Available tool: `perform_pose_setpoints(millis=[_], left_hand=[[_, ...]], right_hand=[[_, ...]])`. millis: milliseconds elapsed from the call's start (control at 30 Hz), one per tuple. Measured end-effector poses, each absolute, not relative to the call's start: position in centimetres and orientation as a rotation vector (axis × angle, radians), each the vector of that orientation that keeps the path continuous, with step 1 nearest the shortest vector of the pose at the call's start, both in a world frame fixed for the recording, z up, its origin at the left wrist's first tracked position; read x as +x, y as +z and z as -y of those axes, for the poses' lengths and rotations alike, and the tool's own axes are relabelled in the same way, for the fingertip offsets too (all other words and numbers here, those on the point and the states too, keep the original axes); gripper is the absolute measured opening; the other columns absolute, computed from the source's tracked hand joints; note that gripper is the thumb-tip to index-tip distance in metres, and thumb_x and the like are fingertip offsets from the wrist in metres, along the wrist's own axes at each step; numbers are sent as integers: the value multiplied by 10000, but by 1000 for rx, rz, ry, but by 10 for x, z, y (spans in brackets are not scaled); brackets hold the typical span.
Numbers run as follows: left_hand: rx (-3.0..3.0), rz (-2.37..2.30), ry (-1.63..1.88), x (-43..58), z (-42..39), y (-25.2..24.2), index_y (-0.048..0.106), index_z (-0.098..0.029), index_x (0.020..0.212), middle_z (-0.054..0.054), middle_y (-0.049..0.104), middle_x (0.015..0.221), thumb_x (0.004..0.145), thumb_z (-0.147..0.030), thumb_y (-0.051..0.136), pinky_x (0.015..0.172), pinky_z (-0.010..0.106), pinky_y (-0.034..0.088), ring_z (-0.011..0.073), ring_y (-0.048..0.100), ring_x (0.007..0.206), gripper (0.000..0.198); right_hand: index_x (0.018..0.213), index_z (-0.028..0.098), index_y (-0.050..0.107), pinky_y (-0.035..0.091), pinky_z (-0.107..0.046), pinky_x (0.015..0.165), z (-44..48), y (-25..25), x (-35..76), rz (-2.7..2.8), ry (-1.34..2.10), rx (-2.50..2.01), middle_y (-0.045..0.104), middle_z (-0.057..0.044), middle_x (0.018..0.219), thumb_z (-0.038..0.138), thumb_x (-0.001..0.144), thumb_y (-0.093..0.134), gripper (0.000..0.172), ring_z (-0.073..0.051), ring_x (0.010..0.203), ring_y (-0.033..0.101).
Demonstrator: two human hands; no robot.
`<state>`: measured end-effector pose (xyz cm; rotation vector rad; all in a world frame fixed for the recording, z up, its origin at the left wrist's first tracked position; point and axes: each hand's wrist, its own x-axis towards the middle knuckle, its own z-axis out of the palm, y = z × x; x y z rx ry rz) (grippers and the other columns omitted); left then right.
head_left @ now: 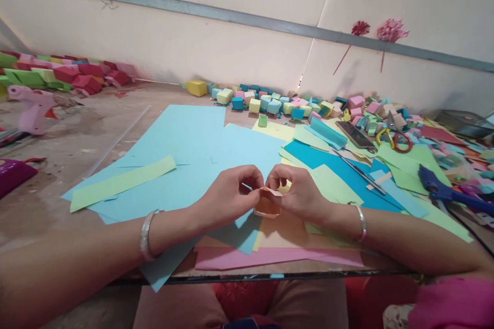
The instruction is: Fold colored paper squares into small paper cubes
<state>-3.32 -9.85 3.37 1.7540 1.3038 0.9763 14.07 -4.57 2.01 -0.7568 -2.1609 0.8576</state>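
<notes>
- Peach paper, folded into a small open-topped box [267,208], is held between the two hands, above the near side of the table [116,105].
- The left hand [235,193] pinches the left end of the box's raised flap between thumb and forefinger, its other fingers curled.
- The right hand [303,193] grips the flap's right end the same way, fingers bent inward.
- Below the hands lie overlapping sheets: a peach sheet [289,229] and, along the table's front edge, a pink sheet [278,258].
- Light-blue sheets [185,136] spread to the left, a pale-green strip [125,183] across them.
- To the right, a slim metal tool [360,172] rests on a deep-blue sheet [309,157]; beyond it are a smartphone [354,134] and scissors [393,136] with yellow and red handles.
- A blue glue gun [443,188] lies at the right, a pink glue gun [34,105] at the far left.
- Small paper cubes [254,105] line the wall.
</notes>
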Motion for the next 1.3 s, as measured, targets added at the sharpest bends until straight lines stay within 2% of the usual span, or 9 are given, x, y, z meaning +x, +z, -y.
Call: perform_pose_setpoints(millis=[200,400,533,700,800,933,1000,1167,1300], left_hand=[[1865,-1366,1004,-34,99,30,569,-164,691,-33,582,644,693,-70,493,576,201,433,93,519,609,121],[1892,-1259,1006,-36,99,33,612,-165,716,-1,620,762,656,-71,483,686,237,488,132,579,749,170],[1792,-1272,911,-39,97,40,631,-159,709,20,631,800,703,-166,503,720,263,472,155,582,791,129],[1633,-1308,857,-38,94,41,631,-142,691,25,626,714,776,-326,544,657,276,458,152,570,692,220],[1540,-1268,881,-36,92,37,636,-144,778,26,658,751,704,-268,618,654,274,483,156,602,708,146],[1479,-1250,920,-32,92,33,623,-145,812,29,667,770,660,-207,639,666,287,502,164,628,722,165],[1473,-1255,937,-31,92,31,617,-143,814,26,659,764,663,-213,654,649,280,501,160,626,712,170],[1481,-1293,937,-30,93,27,601,-148,859,5,633,736,675,-176,623,568,244,479,137,610,650,187],[1509,-1305,962,-30,96,26,563,-165,940,-19,612,721,682,-141,602,569,243,482,127,601,631,262]], right_hand=[[663,194,538,381,-235,597,41,25,143,2324,765,-653,610,25,661,247,768,668,175,-97,615,512],[655,188,548,353,-218,580,39,23,145,2356,733,-685,607,36,645,242,724,707,182,-85,594,492],[646,180,536,325,-210,563,41,23,144,2378,746,-789,590,40,636,221,697,708,184,-78,576,467],[632,183,488,293,-207,549,44,22,143,2400,658,-809,538,50,621,237,680,718,242,-76,567,427],[620,181,477,288,-207,555,43,20,142,2408,630,-779,529,51,618,181,672,705,234,-76,571,415],[629,171,511,318,-206,579,43,27,143,2461,642,-721,577,40,645,77,646,676,191,-83,612,480],[674,170,559,354,-209,601,41,37,146,2530,709,-694,609,31,683,88,661,683,148,-90,640,518],[842,180,646,450,-231,695,35,65,155,2685,1041,-571,691,-12,844,259,765,689,119,-116,774,611],[813,161,633,407,-225,607,35,65,153,2639,913,-842,679,-14,764,286,834,623,127,-106,674,581]])
